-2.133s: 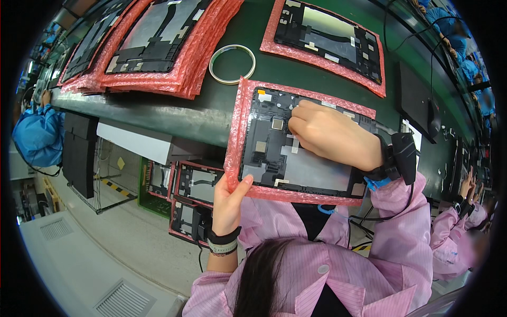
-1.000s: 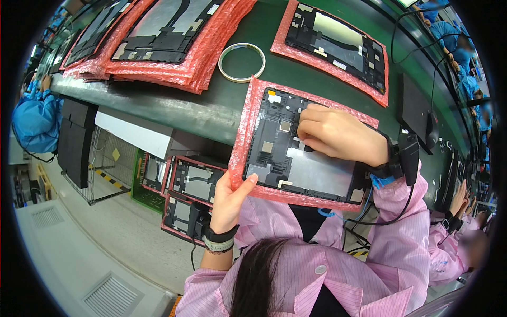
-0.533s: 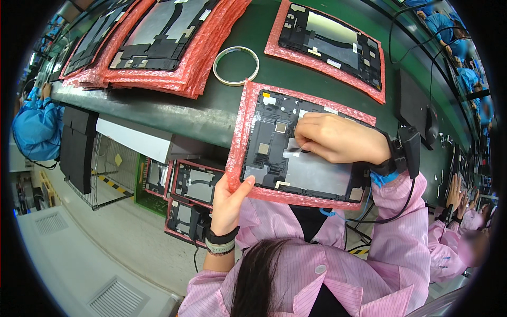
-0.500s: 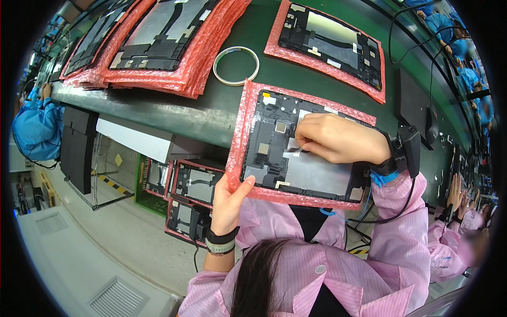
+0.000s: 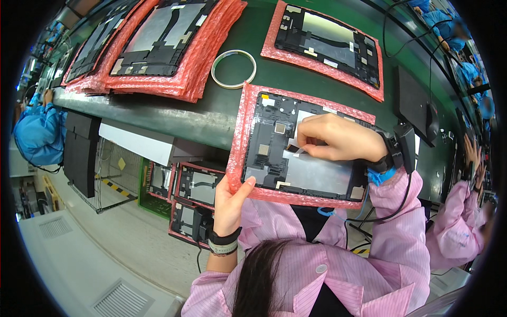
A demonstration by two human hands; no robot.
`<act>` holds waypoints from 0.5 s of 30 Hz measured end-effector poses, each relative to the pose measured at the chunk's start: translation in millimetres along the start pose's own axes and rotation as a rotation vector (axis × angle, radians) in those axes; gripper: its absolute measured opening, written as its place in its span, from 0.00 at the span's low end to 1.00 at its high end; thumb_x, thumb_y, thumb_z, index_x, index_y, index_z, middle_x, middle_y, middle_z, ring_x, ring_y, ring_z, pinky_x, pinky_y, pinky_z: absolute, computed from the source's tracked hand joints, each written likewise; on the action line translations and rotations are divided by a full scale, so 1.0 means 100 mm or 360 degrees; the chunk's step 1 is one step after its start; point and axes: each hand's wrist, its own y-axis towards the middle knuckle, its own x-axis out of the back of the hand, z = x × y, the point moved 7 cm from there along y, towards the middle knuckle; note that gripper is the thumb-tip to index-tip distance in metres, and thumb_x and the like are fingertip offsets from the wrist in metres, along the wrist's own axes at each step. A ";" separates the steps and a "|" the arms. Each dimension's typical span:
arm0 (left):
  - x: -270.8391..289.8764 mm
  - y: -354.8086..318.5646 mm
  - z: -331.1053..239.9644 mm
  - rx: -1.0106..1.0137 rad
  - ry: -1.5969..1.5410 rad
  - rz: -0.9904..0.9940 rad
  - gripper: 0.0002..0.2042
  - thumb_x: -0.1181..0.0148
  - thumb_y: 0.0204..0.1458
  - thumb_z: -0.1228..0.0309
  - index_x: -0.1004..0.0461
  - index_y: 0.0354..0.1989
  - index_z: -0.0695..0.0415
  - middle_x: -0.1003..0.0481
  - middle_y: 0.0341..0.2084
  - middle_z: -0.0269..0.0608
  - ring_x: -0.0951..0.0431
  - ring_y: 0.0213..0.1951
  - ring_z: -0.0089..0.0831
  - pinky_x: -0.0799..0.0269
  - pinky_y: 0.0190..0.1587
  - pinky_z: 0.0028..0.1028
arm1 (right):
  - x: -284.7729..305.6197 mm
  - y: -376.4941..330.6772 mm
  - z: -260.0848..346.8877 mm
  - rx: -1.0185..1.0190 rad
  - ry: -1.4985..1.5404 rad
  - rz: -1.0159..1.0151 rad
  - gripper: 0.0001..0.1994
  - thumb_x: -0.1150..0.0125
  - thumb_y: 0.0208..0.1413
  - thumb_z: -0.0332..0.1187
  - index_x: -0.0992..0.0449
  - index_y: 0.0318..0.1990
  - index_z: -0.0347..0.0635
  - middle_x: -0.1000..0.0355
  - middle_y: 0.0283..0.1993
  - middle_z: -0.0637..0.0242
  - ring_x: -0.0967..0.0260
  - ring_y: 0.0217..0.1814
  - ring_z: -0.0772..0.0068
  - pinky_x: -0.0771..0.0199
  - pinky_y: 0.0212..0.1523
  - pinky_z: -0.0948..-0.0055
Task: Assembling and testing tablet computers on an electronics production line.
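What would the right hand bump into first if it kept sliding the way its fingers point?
Probably the small square part on the dark panel, left of the right hand; further on, the panel's pink wrap.

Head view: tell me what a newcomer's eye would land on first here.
First, the right hand pinching a small pale strip on a dark tablet frame lying in red bubble wrap, whose lower left corner the left hand steadies. Behind it on the green bench lie a tape ring and a stack of wrapped frames at upper left.
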 end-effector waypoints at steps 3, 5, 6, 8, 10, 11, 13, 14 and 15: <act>0.00 0.01 0.00 -0.0039 0.0017 -0.0009 0.10 0.43 0.51 0.78 0.31 0.42 0.62 0.31 0.29 0.25 0.35 0.30 0.12 0.38 0.34 0.16 | 0.02 -0.04 0.06 0.0070 -0.0023 -0.0057 0.05 0.48 0.44 0.25 0.37 0.26 0.35 0.36 0.24 0.57 0.35 0.27 0.55 0.37 0.30 0.64; -0.01 0.00 -0.02 -0.0050 0.0022 -0.0018 0.10 0.43 0.51 0.78 0.31 0.42 0.62 0.32 0.29 0.25 0.35 0.30 0.12 0.38 0.34 0.16 | 0.07 -0.08 0.11 0.0098 -0.0001 -0.0095 0.04 0.48 0.43 0.24 0.37 0.26 0.35 0.36 0.25 0.59 0.35 0.27 0.59 0.36 0.30 0.65; 0.00 0.00 -0.03 -0.0051 0.0025 -0.0022 0.10 0.43 0.51 0.78 0.31 0.42 0.62 0.32 0.29 0.25 0.35 0.30 0.12 0.38 0.34 0.16 | 0.09 -0.11 0.12 0.0102 0.0001 -0.0095 0.04 0.48 0.43 0.24 0.37 0.26 0.35 0.36 0.25 0.59 0.35 0.27 0.59 0.36 0.30 0.65; -0.01 0.00 -0.03 -0.0040 0.0022 -0.0019 0.10 0.43 0.51 0.78 0.31 0.42 0.62 0.32 0.29 0.25 0.35 0.30 0.12 0.38 0.35 0.16 | 0.21 -0.23 0.13 0.0126 0.0150 -0.0255 0.04 0.46 0.42 0.23 0.35 0.27 0.35 0.34 0.26 0.61 0.34 0.28 0.63 0.33 0.32 0.67; -0.02 0.00 -0.03 -0.0034 0.0018 -0.0027 0.10 0.43 0.51 0.78 0.31 0.42 0.62 0.32 0.29 0.25 0.35 0.31 0.12 0.38 0.35 0.16 | 0.23 -0.30 0.12 0.0135 0.0167 -0.0279 0.04 0.46 0.42 0.22 0.33 0.27 0.35 0.32 0.28 0.62 0.32 0.30 0.67 0.31 0.34 0.69; -0.02 0.00 -0.04 -0.0029 0.0012 -0.0039 0.10 0.43 0.51 0.78 0.31 0.42 0.62 0.32 0.29 0.25 0.35 0.31 0.12 0.39 0.35 0.16 | 0.23 -0.33 0.12 0.0159 0.0234 -0.0318 0.03 0.46 0.43 0.22 0.32 0.28 0.36 0.31 0.29 0.62 0.31 0.31 0.66 0.31 0.35 0.70; 0.00 0.00 -0.03 -0.0020 0.0027 -0.0027 0.10 0.44 0.51 0.78 0.31 0.43 0.62 0.32 0.29 0.25 0.36 0.30 0.12 0.39 0.35 0.16 | 0.23 -0.37 0.11 0.0185 0.0299 -0.0370 0.03 0.45 0.44 0.22 0.31 0.29 0.36 0.30 0.30 0.62 0.30 0.33 0.66 0.31 0.36 0.71; 0.02 0.00 -0.02 -0.0010 0.0035 -0.0020 0.10 0.44 0.51 0.78 0.31 0.43 0.61 0.32 0.28 0.25 0.36 0.30 0.12 0.39 0.34 0.16 | 0.26 -0.39 0.10 0.0189 0.0325 -0.0439 0.02 0.45 0.46 0.23 0.30 0.30 0.36 0.29 0.31 0.63 0.30 0.34 0.67 0.31 0.37 0.72; 0.03 0.00 -0.01 -0.0012 0.0046 -0.0009 0.10 0.44 0.51 0.78 0.31 0.43 0.61 0.32 0.28 0.25 0.36 0.30 0.12 0.39 0.34 0.16 | 0.28 -0.42 0.10 0.0193 0.0352 -0.0509 0.02 0.45 0.49 0.24 0.30 0.31 0.36 0.28 0.32 0.63 0.29 0.35 0.68 0.31 0.38 0.72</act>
